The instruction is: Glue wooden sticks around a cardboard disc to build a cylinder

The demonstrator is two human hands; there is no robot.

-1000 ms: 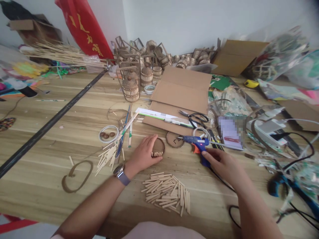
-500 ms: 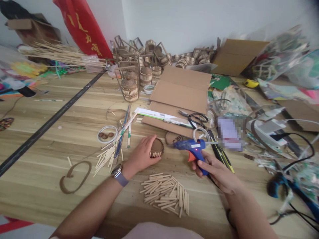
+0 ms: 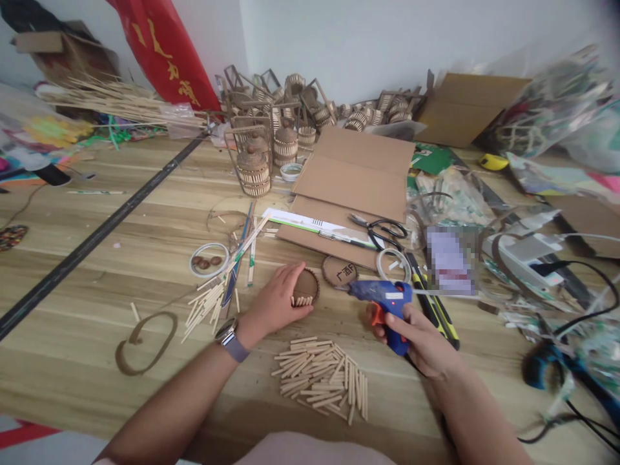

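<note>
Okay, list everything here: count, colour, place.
Glue gun: one, blue, right hand
Discs: two, brown, at left hand, near glue gun's tip
Sticks: many, pale, front, left
Rings: three, white, mid-table
Beads: about three, brown, inside left ring
Cardboard: count unclear, brown, centre
Scissors: one, black, at cardboard's edge
Phone: one, purplish, right
Baskets: many, brown-cream, back
Boxes: two, brown, back
Bag: one, red, back left
Clutter: uncounted, mixed, right
Left hand: one, on disc
Right hand: one, on glue gun

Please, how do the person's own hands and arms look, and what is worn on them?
The left hand and right hand are ungloved, the forearms sleeveless. A wristwatch with silvery edge and greyish-purple band circles the left wrist.
</note>
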